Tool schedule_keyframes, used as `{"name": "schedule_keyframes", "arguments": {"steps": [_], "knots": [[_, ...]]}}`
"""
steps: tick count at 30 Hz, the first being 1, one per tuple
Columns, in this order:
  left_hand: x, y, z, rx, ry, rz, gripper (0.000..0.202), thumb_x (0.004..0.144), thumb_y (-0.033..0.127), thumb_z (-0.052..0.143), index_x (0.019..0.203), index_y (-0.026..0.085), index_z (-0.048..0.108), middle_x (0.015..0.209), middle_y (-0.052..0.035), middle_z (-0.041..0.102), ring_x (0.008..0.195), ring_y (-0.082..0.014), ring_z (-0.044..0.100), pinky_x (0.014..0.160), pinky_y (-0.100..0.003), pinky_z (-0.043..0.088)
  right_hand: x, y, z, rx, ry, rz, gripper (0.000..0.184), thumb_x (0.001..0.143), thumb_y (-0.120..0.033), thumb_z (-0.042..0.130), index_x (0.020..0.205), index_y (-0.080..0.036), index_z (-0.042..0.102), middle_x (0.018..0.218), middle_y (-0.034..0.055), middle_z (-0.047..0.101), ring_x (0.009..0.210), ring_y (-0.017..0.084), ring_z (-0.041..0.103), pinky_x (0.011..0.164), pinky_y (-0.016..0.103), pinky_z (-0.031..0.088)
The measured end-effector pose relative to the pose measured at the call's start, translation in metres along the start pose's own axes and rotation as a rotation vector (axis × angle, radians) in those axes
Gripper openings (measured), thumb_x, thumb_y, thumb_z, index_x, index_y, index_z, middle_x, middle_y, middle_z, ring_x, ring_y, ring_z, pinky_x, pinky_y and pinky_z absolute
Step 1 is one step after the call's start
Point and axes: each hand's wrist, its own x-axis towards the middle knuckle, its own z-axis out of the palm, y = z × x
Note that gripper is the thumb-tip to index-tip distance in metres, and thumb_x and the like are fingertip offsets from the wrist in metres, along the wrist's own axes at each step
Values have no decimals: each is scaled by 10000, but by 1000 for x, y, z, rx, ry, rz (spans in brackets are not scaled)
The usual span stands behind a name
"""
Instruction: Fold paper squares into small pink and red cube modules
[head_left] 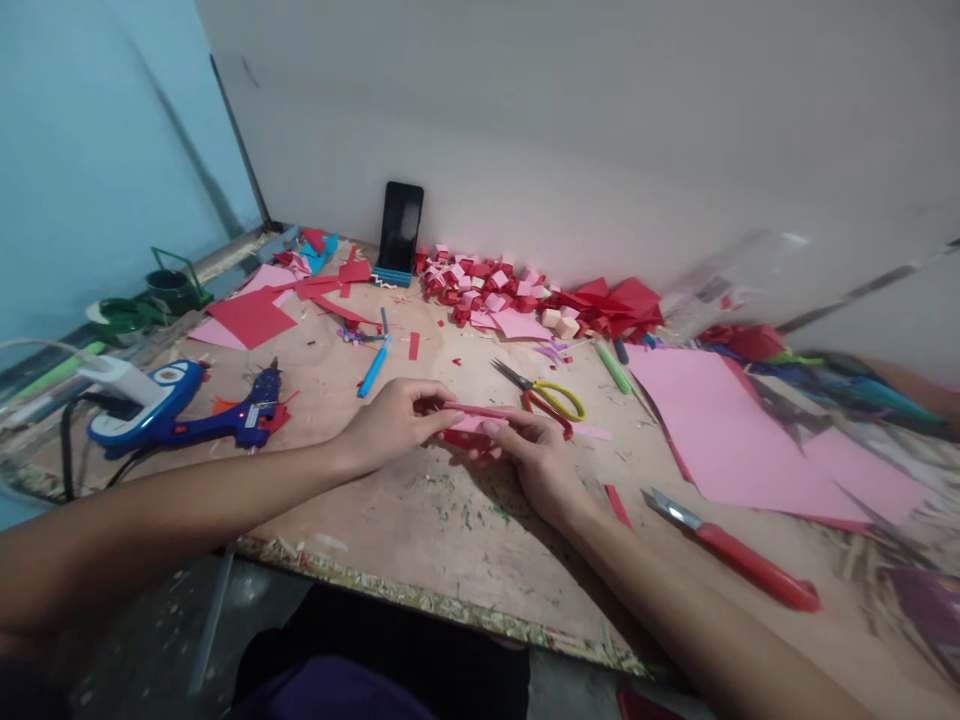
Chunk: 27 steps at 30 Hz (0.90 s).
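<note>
My left hand (394, 420) and my right hand (536, 462) meet over the middle of the wooden table (420, 520). Both pinch a pink paper strip (480, 411) between fingers and thumbs, each at one end. A red paper piece (465, 440) lies just under the strip. Scissors with yellow and red handles (551, 395) lie right behind my right hand.
A blue glue gun (225, 420) rests at the left near a white plug. Pink sheets (720, 430) and a red-handled cutter (739, 555) lie at the right. A pile of folded red and pink pieces (495, 290), a phone (400, 228) and a blue pen (373, 368) sit behind.
</note>
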Motion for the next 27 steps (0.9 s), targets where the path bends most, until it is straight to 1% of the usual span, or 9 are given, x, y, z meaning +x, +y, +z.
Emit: {"name": "schedule_keyframes", "arguments": {"steps": [3,7,9,12,17,20,27], "knots": [[0,0,0,-32,1,-31,140,885,269,655,862,147,720,741,-11,686,639,-112,592,592,-224,453,0,2,-1,-13,12,19,327,865,-409,747,1044,-140,798,728,90,767,630,192,690,616,298,508],[0,-1,1,-38,6,-68,145,874,268,651,837,142,712,732,-14,680,631,-116,595,588,-226,460,-1,-1,2,-53,26,7,236,863,-372,745,906,-146,797,713,90,766,610,181,669,614,300,494],[0,-1,0,-31,16,-64,148,870,272,654,823,142,706,737,-16,680,642,-118,599,591,-224,459,-2,-3,3,-81,26,-2,209,872,-354,734,873,-153,794,707,89,767,596,172,651,603,296,478],[1,-2,-1,-25,3,-71,153,876,274,648,841,140,713,734,-18,687,632,-113,601,579,-218,449,-2,-5,4,-111,31,-8,214,890,-355,717,852,-156,785,707,92,769,591,167,635,593,293,462],[3,-7,-1,-19,-42,-137,218,897,306,618,893,128,744,725,-43,706,567,-112,580,536,-229,435,-2,-5,3,-134,38,8,252,889,-396,709,878,-156,785,709,97,767,613,190,655,593,305,470],[3,-9,-1,-6,-46,-121,241,910,329,605,874,130,736,726,-43,704,569,-113,580,550,-235,449,-2,-5,4,-132,40,13,268,894,-405,701,891,-151,788,707,97,765,628,194,669,602,303,475],[2,-8,-1,45,-58,-107,247,926,309,580,801,141,712,674,-25,683,571,-115,589,568,-236,448,-2,-6,4,-151,68,-2,251,900,-368,700,809,-149,781,684,99,757,605,184,662,594,301,467]]}}
